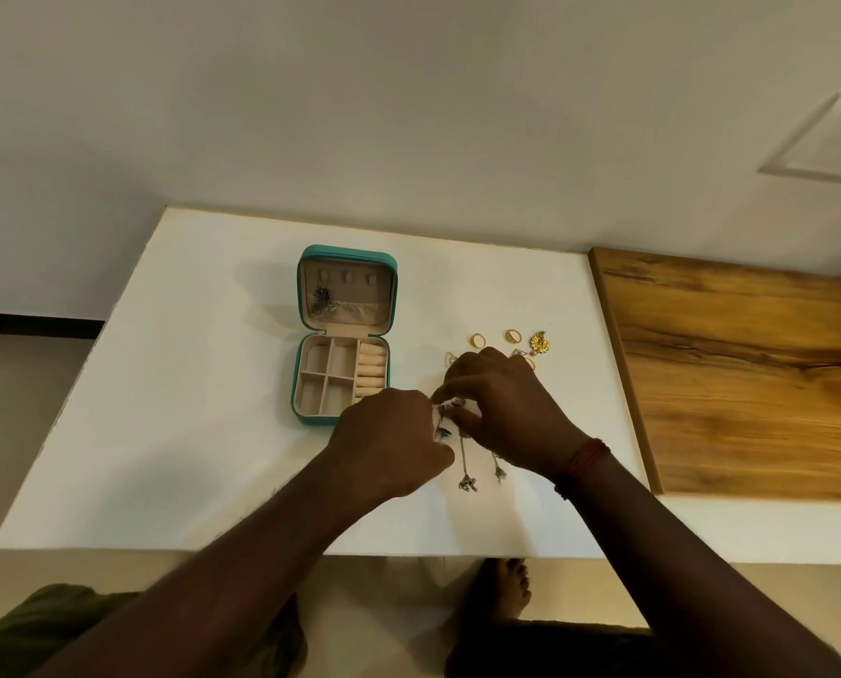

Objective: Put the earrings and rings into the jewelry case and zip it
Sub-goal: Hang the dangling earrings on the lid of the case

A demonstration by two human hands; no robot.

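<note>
The jewelry case point(342, 335) is lying open on the white table point(188, 433) with its lid tipped back. A dark pair of hanging earrings point(321, 300) is already sitting inside the lid, and the ring rolls point(372, 371) in the base are showing bare.

Just right of the case's near corner, the left hand point(389, 433) is coming in knuckles-up and low over the table, wrist straight. Its fingers are curling in, and it looks to be nipping the top of the silver earrings point(450, 418).

Those earrings are lying on the table right of the case, between the two hands, with their thin chains trailing toward the near edge and ending in little tassels. I'd judge them feather-light, floppy and quick to tangle. The place to take them is up at the solid stud end, not by the chains, which will be swinging and snagging on the way over.

Further right, the right hand point(501, 408) is arching over from above with a red thread point(587, 457) round its wrist. Thumb and forefinger are pinching at the same stud end, and the other fingers are fanning loosely.

Beyond that hand, farther right of the case, the gold rings point(478, 340) and a gold earring point(539, 343) are waiting on the table. They look small, hard and slippery, so each will be wanting a fingertip pinch across the band.

Farthest right of the case, a wooden board point(751, 374) is butting against the table.
</note>
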